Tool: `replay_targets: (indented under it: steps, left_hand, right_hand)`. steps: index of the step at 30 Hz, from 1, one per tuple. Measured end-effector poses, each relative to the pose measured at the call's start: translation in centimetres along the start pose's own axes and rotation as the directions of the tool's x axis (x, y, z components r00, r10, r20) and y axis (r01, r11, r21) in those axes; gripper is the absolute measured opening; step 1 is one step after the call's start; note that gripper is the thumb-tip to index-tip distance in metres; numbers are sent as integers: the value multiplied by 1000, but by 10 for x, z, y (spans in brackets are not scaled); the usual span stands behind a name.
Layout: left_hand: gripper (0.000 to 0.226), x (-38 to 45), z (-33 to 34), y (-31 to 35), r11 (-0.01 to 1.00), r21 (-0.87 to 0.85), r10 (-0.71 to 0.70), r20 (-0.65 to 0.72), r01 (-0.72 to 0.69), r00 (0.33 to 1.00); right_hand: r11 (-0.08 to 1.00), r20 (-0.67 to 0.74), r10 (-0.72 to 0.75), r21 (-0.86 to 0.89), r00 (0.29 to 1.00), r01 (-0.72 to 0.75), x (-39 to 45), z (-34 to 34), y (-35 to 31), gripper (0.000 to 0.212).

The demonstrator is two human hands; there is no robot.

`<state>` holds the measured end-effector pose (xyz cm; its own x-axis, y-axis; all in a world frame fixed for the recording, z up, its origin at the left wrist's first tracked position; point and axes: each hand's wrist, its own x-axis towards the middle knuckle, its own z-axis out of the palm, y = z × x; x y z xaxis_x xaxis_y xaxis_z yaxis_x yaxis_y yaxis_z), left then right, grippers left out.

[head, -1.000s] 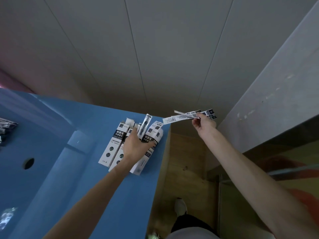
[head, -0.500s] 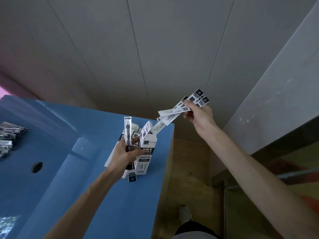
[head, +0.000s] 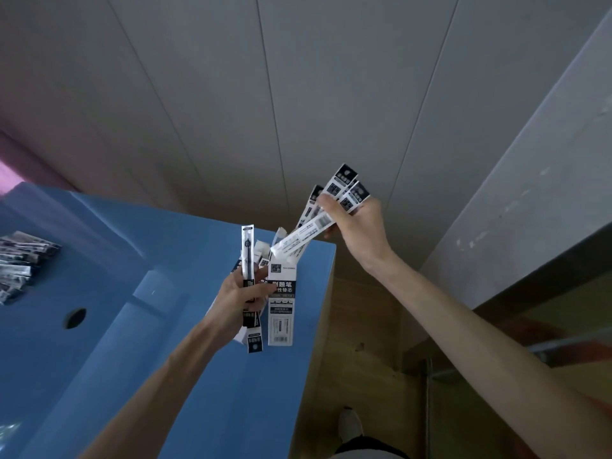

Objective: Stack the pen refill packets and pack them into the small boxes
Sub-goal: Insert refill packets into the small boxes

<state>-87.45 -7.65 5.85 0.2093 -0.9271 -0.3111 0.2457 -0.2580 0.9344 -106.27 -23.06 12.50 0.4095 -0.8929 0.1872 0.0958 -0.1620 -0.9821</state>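
Observation:
My left hand (head: 243, 298) grips a small white box (head: 281, 306) upright above the blue table, its top flap open, and also pinches one refill packet (head: 247, 260) that stands up beside the box. My right hand (head: 356, 223) holds a fanned bunch of refill packets (head: 318, 223), their lower ends touching the box's open mouth. More small boxes (head: 260, 251) lie on the table behind my left hand, mostly hidden.
A pile of loose refill packets (head: 20, 263) lies at the table's left. The blue table (head: 185, 376) has a round hole (head: 74, 318) and a right edge near the boxes. Wooden floor and my shoe (head: 351, 422) show below right; grey wall panels stand behind.
My left hand lifted one box upright off the table, with a single packet. My right hand swung its bunch of packets from level to steeply tilted, ends down at the box's mouth.

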Motion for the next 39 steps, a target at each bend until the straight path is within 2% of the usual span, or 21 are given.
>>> replay_targets:
  steps: [2,6,10,15,20,22,26,30,35,39]
  left_hand:
    - [22,-1,-1,4,1000,-5,5,11,-5,1000]
    - [32,-3,-7,10,999,-52,13,105,-8,994]
    - [41,-7,-13,11,999,-40,-30,182,38,983]
    - [65,-14,-15,13,997,-18,-71,265,78,962]
    - [37,-15,-10,14,995,-86,-29,222,50,975]
    - [32,-14,-8,15,996,-86,-7,216,26,976]
    - [46,-13,-8,16,996,-92,0,183,17,983]
    - [59,-17,-12,14,993,-107,-19,207,41,978]
    - [56,-25,-11,18,991,-112,-35,291,71,956]
    - [67,-26,-10,19,991,-113,-37,323,78,946]
  right_hand:
    - [999,59,48,-23,997,-47,3,1,-1,25]
    - [978,43,196,-73,980,-193,13,0,-5,24]
    - [965,79,231,-146,970,-218,23,-3,-7,28]
    - [973,186,108,-221,977,-66,17,3,-18,32]
    - [972,180,-57,-213,982,95,9,19,-33,25]
    - [965,140,-108,-225,984,138,7,25,-35,24]
    - [979,-28,-120,-171,992,113,3,36,-30,54]
    - [976,-53,-140,-178,989,129,-6,38,-30,36]
    - [965,20,-197,-171,980,198,-7,45,-33,8]
    - [942,78,-300,-133,951,308,-16,54,-39,7]
